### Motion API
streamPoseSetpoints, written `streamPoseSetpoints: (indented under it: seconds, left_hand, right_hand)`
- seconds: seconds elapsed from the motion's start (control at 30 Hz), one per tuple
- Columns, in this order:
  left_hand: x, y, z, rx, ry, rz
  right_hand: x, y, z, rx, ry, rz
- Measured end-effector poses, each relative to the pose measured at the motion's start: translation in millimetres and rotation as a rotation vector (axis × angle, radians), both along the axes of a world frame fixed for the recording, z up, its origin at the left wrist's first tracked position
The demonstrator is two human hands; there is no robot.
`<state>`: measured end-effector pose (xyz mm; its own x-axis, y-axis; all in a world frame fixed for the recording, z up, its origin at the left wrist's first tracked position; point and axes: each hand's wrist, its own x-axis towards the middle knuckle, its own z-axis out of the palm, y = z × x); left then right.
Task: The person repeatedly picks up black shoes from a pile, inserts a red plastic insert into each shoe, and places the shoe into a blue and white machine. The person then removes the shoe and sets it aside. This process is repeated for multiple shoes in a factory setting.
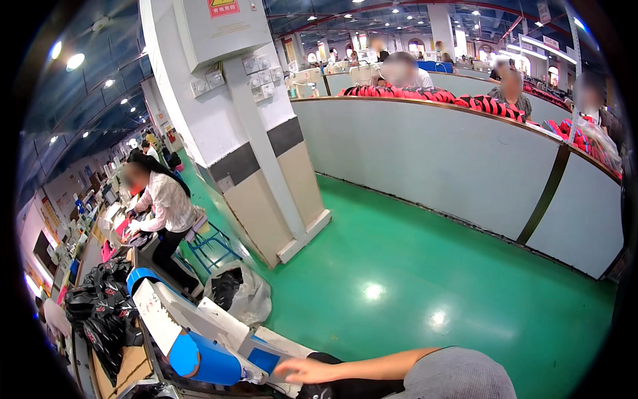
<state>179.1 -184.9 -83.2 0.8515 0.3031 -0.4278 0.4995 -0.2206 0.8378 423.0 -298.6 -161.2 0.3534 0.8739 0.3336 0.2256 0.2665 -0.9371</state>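
Observation:
My right hand (302, 370) is at the bottom, its forearm coming in from a grey sleeve (458, 376) at the lower right. Its fingers are stretched out and apart, with no object seen in them. Close to the fingertips stands a white and blue machine (209, 362), like an industrial sewing machine, its white surface worn. Just below the hand is a black item (316, 392) with pale marks, cut off by the lower edge. Black fabric (372, 387) shows beneath my forearm. My left hand is out of view.
Black printed pieces (106, 299) are heaped left of the machine. A clear plastic bag (251, 299) sits on the green floor (399, 266) beside a blue stool (214, 243). A co-worker (166, 199) sits at the bench. A pillar (232, 133) and grey partition (425, 156) stand ahead.

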Motion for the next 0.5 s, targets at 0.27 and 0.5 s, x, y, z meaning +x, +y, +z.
streamPoseSetpoints:
  seconds: [0.27, 0.5]
  left_hand:
    - [-1.4, 36.8, -31.9, -0.127, -0.319, 0.454]
    - [74.4, 68.8, -41.9, -0.286, -0.353, 0.746]
  right_hand:
    - [-24.2, 47.6, 0.3, -0.166, -0.547, 0.47]
    - [12.9, 84.0, -28.5, -0.437, 0.229, 0.32]
